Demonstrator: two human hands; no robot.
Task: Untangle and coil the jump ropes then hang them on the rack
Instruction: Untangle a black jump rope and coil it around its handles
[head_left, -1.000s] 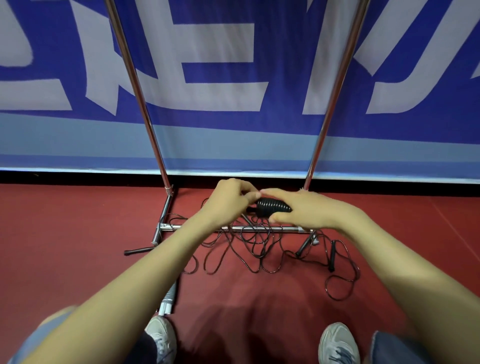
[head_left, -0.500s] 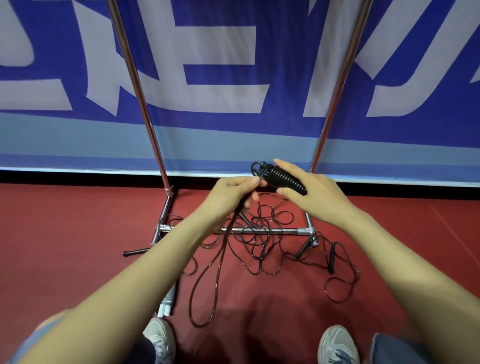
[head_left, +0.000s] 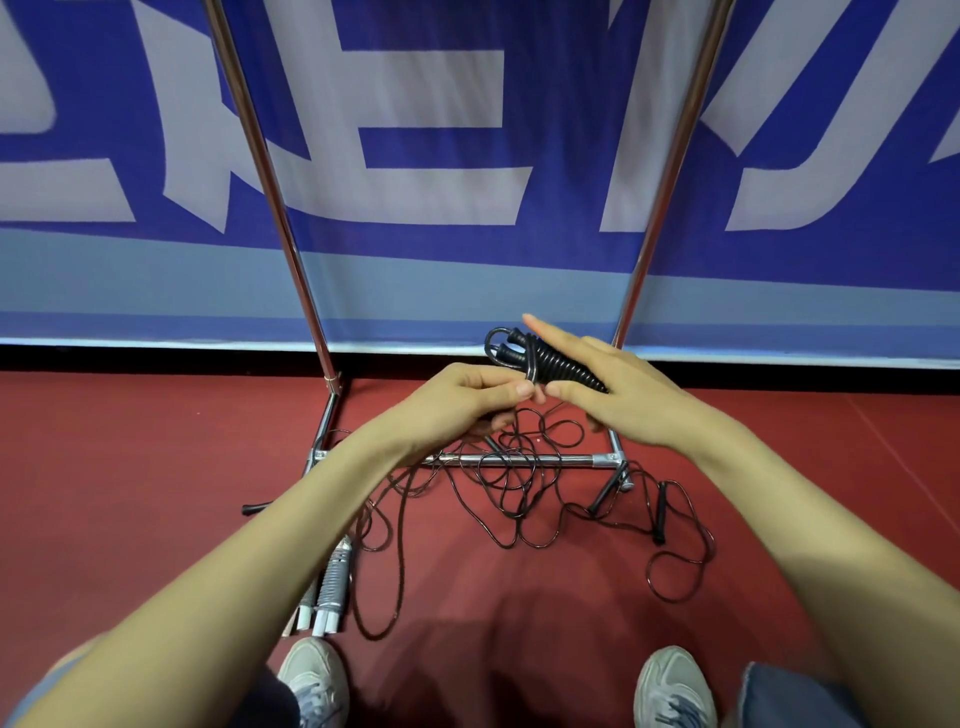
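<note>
A black jump rope (head_left: 558, 364), its cord wound tightly round its handles, is held above the floor in front of the rack. My right hand (head_left: 628, 402) holds this bundle from the right, with the index finger stretched out along its top. My left hand (head_left: 457, 402) pinches the free end of the cord just left of the bundle; a long loop (head_left: 400, 571) hangs from it to the floor. A tangle of black ropes (head_left: 519, 483) lies over the rack's chrome base bar (head_left: 576, 460). The rack's two uprights (head_left: 275, 208) rise to the top edge.
Two loose black handles (head_left: 660, 512) lie at the right of the tangle. A silver coiled rope bundle (head_left: 332, 587) lies by my left shoe (head_left: 311, 680). My right shoe (head_left: 672, 686) stands on the red floor. A blue banner (head_left: 467, 260) backs the rack.
Both hands have lifted the black bundle up from the base bar. A long loop of cord has been drawn out of the tangle and trails down to the floor.
</note>
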